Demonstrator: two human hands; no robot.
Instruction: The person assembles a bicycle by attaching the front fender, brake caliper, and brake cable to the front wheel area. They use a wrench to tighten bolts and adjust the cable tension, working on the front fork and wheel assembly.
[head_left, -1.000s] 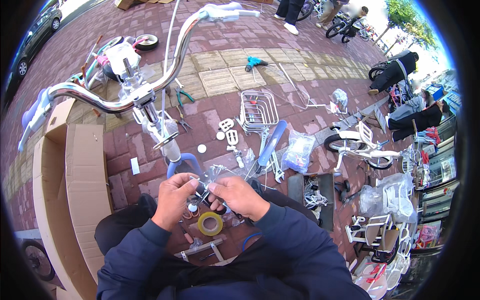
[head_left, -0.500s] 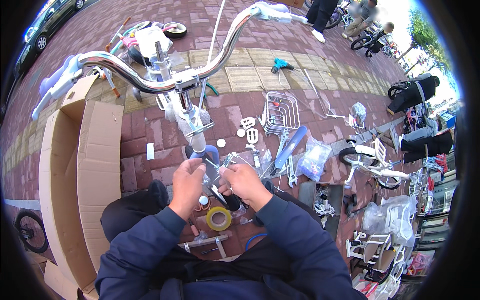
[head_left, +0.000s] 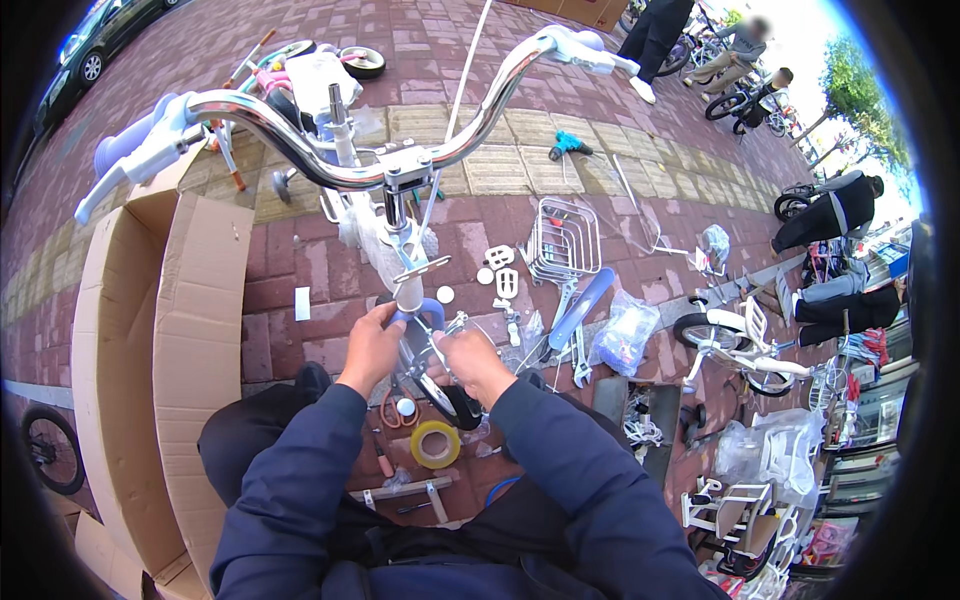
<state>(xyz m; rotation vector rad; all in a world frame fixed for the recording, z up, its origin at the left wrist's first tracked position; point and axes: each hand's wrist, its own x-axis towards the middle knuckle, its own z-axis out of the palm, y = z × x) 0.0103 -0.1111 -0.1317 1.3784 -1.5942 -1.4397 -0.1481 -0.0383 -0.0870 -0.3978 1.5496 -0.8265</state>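
Note:
A small bicycle stands upright in front of me, with a chrome handlebar (head_left: pixel 487 112), a lavender fork (head_left: pixel 433 312) and a front wheel (head_left: pixel 455 405) between my knees. My left hand (head_left: pixel 371 348) is closed at the left side of the fork, its fingertips against the lavender tube. My right hand (head_left: pixel 476 362) is closed beside the wheel on the other side, pinching a thin part that its fingers mostly hide. Small silver metal pieces (head_left: pixel 457 322) show just past its fingertips. Below the hands lie orange-handled scissors (head_left: pixel 390 410) and a roll of yellow tape (head_left: pixel 435 444).
An open cardboard box (head_left: pixel 200 300) stands at my left. On the brick paving ahead lie white pedals (head_left: pixel 507 284), a wire basket (head_left: pixel 562 240), a lavender mudguard (head_left: pixel 582 308), a wrench (head_left: pixel 581 360) and a teal drill (head_left: pixel 569 146). A white bicycle (head_left: pixel 735 335) and several people are to the right.
Both hands have moved slightly forward, and the left fingers now touch the fork. The handlebar and stem have shifted to the right in view.

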